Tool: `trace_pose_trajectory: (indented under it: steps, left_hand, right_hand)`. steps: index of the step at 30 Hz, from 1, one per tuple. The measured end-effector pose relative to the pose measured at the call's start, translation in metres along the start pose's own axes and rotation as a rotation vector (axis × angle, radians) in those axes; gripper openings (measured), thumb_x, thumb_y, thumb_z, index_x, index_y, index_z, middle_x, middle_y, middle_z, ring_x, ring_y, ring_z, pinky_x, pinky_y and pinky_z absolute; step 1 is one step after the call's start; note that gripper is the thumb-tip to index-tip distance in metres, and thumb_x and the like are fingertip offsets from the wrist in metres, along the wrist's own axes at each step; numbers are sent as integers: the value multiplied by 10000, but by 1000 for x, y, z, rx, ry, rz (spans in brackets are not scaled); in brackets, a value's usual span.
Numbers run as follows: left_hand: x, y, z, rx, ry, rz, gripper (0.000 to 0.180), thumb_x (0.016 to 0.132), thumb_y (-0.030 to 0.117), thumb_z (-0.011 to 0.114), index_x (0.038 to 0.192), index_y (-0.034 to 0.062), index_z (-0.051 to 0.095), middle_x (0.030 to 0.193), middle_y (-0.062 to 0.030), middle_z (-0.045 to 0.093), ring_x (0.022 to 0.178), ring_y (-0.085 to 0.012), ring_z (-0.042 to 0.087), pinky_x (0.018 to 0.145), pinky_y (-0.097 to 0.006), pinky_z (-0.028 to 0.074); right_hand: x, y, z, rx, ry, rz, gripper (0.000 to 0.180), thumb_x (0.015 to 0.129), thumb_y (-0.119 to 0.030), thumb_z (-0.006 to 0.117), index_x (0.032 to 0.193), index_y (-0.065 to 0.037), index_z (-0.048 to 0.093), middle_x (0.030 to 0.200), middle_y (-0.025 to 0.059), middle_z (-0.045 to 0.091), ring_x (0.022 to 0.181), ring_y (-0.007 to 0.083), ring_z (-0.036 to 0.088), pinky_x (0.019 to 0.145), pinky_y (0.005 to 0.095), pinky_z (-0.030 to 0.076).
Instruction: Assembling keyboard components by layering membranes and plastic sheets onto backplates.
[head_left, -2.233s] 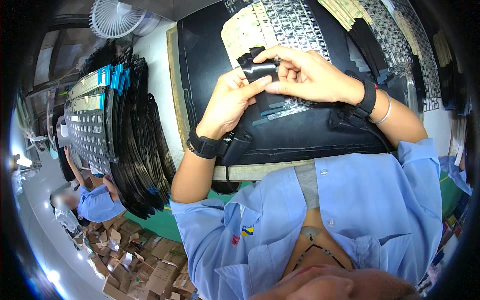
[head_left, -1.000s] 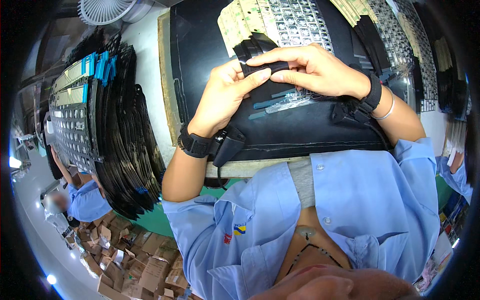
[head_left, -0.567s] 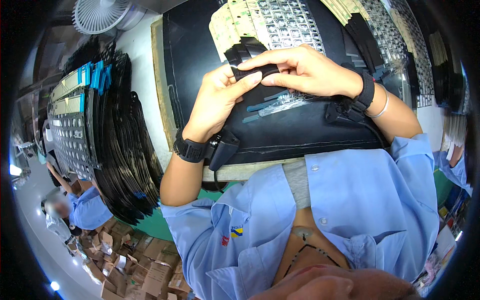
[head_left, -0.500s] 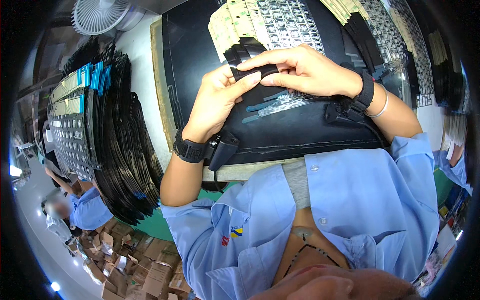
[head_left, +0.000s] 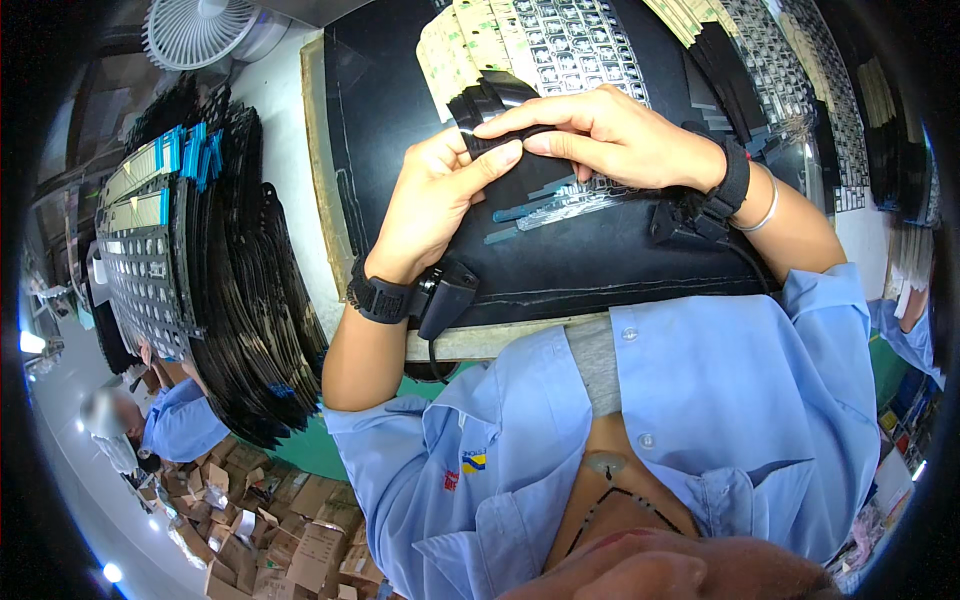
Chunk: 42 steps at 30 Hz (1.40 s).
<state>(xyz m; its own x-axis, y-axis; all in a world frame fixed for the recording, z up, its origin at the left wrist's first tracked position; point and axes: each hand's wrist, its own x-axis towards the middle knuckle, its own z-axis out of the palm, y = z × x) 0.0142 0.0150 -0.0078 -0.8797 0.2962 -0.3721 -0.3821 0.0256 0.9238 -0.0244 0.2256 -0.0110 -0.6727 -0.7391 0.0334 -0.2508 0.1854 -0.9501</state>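
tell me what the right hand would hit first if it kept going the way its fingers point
The right hand points toward the person's left. Its fingertips already meet the left hand over the small black part both pinch, so it would likely press into those fingers first.

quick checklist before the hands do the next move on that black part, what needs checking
1. Both hands on the part: ok. The left hand and right hand pinch the small black part between fingertips.
2. Part clear of the mat: ok. It is lifted above the black work mat.
3. Next pieces in reach: ok. Thin grey strips lie on the mat just under the hands.
4. Keypad sheets behind the hands: ok, fanned out and close by.
5. Part alignment in the fingers: cannot tell, the fingertips cover it.
6. Stack of black sheets at the left: ok, standing apart from the mat.
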Motion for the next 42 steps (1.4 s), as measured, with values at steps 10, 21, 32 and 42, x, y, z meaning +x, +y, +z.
trace_pose_trajectory:
  steps: [10, 21, 32, 42]
  left_hand:
    - [1, -3, -4, -42, -18, 7, 179, 862, 207, 692, 940, 61, 621, 704, 72, 572, 547, 18, 440, 481, -144, 325]
    - [-1, -21, -15, -116, -40, -29, 248, 911, 105, 601, 1120, -25, 574, 1025, -65, 655, 873, -112, 634, 775, -264, 522]
    - [1, -4, 2, -198, -108, 43, 196, 892, 120, 637, 1049, 3, 618, 912, -40, 673, 730, -55, 616, 619, -189, 490]
    - [1, -1, 4, -211, -104, 47, 211, 896, 102, 627, 1073, -11, 607, 932, -54, 674, 763, -73, 629, 666, -208, 514]
  right_hand:
    - [-2, -10, -13, 134, 32, 76, 338, 890, -86, 593, 1227, -107, 596, 810, 4, 638, 606, 27, 512, 530, 198, 461]
    - [10, -113, -85, -12, 429, 100, 269, 893, -81, 598, 1157, -38, 632, 996, 87, 688, 848, 117, 646, 780, 211, 505]
    - [-184, -126, -218, -1258, 532, -35, 281, 880, 61, 506, 1130, -2, 618, 1111, 97, 631, 1032, 199, 593, 896, 270, 456]
    - [-268, -18, -167, -1114, 278, 459, 105, 761, 57, 580, 844, 8, 622, 799, 137, 602, 786, 312, 592, 724, 358, 473]
